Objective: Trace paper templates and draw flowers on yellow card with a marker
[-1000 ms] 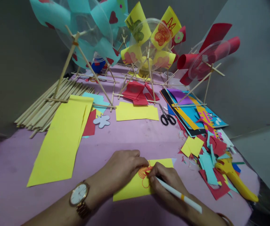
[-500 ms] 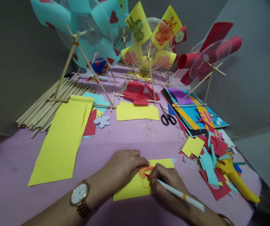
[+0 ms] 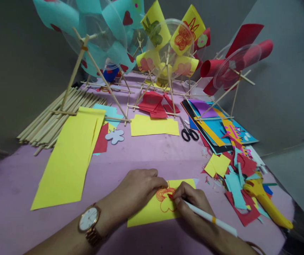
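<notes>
A white felt-tip pen with an orange band is pinched in my right hand. Its red tip touches a yellow paper lying near the table's front. Red lines on that sheet form a butterfly-like shape, with curved rings in its upper left lobe. My left hand lies on the sheet's left part, thumb stretched toward the drawing; some of its fingertips are hidden. A watch is on the left wrist. Behind the hands lies a grey butterfly cutout.
Long yellow sheets lie left, beside a pile of sticks. Black-handled scissors and yellow strips lie farther back. Paper scraps and a yellow glue gun are at right. Paper pinwheels on stick stands line the back.
My right hand and the pen have shifted slightly right and up. The lower outline of the red drawing shows more lobes. My left hand stays in place.
</notes>
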Demonstrator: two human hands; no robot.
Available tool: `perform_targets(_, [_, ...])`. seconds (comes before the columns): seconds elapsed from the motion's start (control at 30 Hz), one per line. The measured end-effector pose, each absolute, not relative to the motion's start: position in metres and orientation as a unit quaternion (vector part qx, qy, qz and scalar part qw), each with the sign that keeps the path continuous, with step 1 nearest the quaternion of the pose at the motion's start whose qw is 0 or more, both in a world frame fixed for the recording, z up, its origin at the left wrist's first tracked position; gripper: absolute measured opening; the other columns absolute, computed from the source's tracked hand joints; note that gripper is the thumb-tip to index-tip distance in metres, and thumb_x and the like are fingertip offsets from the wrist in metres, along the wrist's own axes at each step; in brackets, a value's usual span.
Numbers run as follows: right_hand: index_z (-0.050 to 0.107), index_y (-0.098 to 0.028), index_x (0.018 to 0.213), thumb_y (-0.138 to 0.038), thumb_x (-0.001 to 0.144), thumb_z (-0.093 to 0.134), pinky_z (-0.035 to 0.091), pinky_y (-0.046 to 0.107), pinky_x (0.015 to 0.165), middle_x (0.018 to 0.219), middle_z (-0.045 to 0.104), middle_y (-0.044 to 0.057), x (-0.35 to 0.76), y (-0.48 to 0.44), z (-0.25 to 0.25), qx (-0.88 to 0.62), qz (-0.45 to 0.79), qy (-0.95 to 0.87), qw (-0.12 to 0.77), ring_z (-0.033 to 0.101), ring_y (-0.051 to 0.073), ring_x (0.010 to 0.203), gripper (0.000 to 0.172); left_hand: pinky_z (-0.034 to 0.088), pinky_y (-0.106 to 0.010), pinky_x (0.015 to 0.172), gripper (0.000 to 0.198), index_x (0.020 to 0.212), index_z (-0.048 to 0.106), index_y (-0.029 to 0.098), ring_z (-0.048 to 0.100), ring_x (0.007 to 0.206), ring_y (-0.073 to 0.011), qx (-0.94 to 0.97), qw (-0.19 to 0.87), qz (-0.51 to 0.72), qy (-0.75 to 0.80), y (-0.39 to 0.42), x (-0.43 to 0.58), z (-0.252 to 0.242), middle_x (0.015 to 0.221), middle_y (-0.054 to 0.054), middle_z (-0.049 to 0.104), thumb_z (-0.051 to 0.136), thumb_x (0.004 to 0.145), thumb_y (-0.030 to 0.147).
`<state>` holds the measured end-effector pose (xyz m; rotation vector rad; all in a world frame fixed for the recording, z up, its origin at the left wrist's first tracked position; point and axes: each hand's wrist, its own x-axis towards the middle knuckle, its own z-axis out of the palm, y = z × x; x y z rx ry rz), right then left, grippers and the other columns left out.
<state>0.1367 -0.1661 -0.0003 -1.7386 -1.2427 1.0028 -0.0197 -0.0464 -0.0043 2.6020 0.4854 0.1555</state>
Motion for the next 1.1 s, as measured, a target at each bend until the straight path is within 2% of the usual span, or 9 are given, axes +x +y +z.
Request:
perform_targets(0.37, [0.045,-0.021,0.064,-0.025,0.073,0.043,0.027,0.022,0.045,0.051,0.038,-0.006,0.1431,-0.1698,-0.0034,-0.690,0.351,-0.489,0.402,0.035,0.011,0.047,0.010,0.031,-0.024,0.057,0.020,0.100,0.065,0.030,0.056,0.069,-0.0136,0.949,0.252,0.061,0.179,-0.0468,-0.0194,-0.0042,0.076,0.003,0.058,0.050,0.092,0.021])
perform_targets(0.6, [0.047,-0.021,0.066,-0.024,0.073,0.042,0.025,0.022,0.042,0.047,0.038,-0.007,0.1403,-0.1685,-0.0064,-0.680,0.363,-0.519,0.369,0.034,0.011,0.042,0.009,0.030,-0.024,0.056,0.019,0.100,0.065,0.030,0.056,0.068,-0.0137,0.950,0.248,0.067,0.175,-0.0470,-0.0200,-0.0057,0.076,0.003,0.058,0.051,0.092,0.021])
perform_targets(1.1, [0.047,-0.021,0.066,-0.029,0.074,0.040,0.028,0.022,0.043,0.049,0.042,-0.005,0.1358,-0.1655,0.0016,-0.702,0.339,-0.540,0.318,0.038,0.012,0.042,0.014,0.032,-0.024,0.058,0.019,0.101,0.065,0.031,0.057,0.070,-0.0141,0.950,0.247,0.059,0.179,-0.0464,-0.0191,-0.0057,0.078,0.003,0.059,0.049,0.093,0.024])
